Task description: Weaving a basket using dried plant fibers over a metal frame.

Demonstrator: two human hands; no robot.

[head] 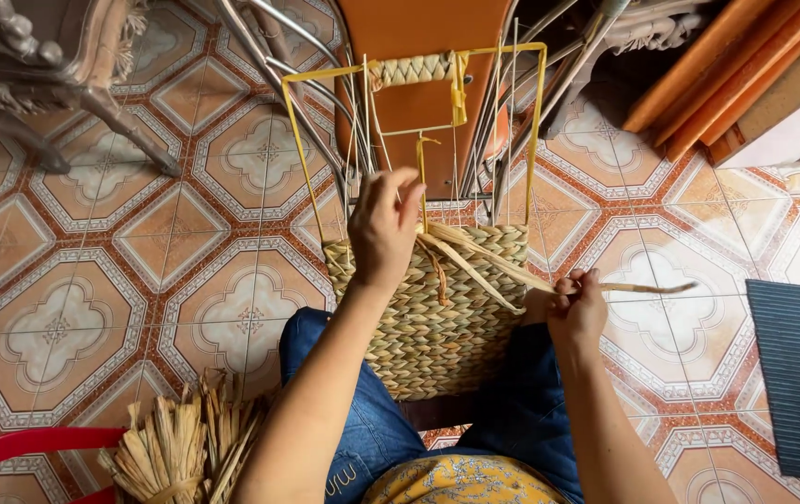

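left hand (383, 229) fingers curling around upright strands at the woven basket (432, 313) rim | right hand (575, 308) pinching a flat straw strand (647, 287) — pulling it taut | basket resting on lap, mid-weave on its yellow wire frame (538, 121) — next pass likely needing tension

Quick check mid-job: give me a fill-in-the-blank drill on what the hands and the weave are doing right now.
1. The left hand grips the woven panel's ____ edge.
2. The right hand pulls a loose ____ sideways.
3. The wire frame is coloured ____.
4. The panel rests on the person's ____.

Missing: top; straw strand; yellow; lap
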